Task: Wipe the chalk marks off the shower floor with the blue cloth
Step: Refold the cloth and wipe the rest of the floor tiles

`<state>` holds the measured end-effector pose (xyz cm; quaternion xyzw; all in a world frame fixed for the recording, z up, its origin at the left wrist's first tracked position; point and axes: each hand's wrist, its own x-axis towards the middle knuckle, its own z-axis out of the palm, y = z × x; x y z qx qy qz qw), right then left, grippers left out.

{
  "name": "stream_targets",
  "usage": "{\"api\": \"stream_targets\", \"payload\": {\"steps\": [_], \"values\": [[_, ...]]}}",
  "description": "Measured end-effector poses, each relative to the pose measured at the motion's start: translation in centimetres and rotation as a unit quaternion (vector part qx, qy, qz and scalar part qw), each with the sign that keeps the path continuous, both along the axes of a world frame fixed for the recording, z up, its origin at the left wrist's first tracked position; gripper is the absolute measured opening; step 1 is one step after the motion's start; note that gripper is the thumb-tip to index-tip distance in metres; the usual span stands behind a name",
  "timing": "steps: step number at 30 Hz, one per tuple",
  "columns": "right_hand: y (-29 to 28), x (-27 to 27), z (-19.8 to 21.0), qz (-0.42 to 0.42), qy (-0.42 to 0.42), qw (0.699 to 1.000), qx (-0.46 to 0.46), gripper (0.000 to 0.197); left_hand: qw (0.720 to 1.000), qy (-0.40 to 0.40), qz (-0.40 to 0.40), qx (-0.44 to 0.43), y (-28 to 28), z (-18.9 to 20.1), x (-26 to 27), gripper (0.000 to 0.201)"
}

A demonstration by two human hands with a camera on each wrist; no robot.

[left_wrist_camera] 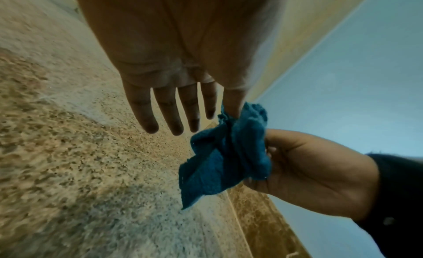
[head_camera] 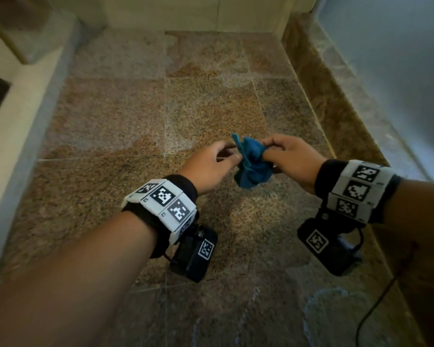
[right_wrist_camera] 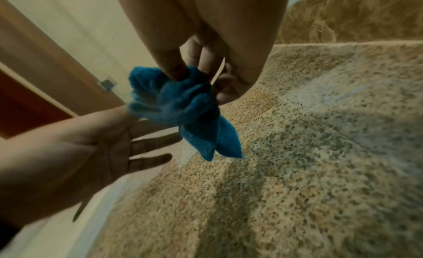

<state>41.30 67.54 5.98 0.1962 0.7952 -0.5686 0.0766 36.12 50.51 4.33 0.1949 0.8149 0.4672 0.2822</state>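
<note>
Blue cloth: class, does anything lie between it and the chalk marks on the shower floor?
Nothing visible does. The blue cloth, held by the right hand and left hand, hangs above bare floor; the chalk marks lie uncovered, nearer the person.

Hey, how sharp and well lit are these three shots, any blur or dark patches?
Head view: bright floor centre, dim near edge where the chalk marks look faint. Left wrist view: the blue cloth fairly sharp, shower floor smeared. Right wrist view: soft, with the left hand shadowed.
</note>
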Motion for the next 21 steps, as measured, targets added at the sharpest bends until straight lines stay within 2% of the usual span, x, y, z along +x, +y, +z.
{"api": "stream_targets", "payload": {"steps": [6, 9, 12, 16, 21], "values": [[-0.6, 0.5, -0.4, -0.012, -0.020, 0.991, -0.134, 0.024, 0.999, -0.042, -0.004, 0.029, -1.4, -0.5, 0.8, 0.036], [-0.9, 0.4, -0.6, -0.033, -0.023, 0.982, -0.184, 0.026, 0.995, -0.067, 0.014, 0.077, -2.0, -0.5, 1.2, 0.025], [-0.3, 0.4, -0.7, -0.068, -0.022, 0.982, -0.177, 0.026, 0.994, -0.058, 0.038, 0.083, -2.5, -1.0, 1.3, 0.010], [1.0, 1.0, -0.6, -0.106, -0.028, 0.978, -0.175, 0.027, 0.995, -0.051, 0.060, 0.068, -3.0, -1.6, 1.2, 0.004], [1.4, 1.5, -0.9, -0.125, -0.014, 0.977, -0.171, 0.020, 0.997, -0.037, 0.043, 0.047, -3.1, -1.5, 1.4, 0.001]]}}
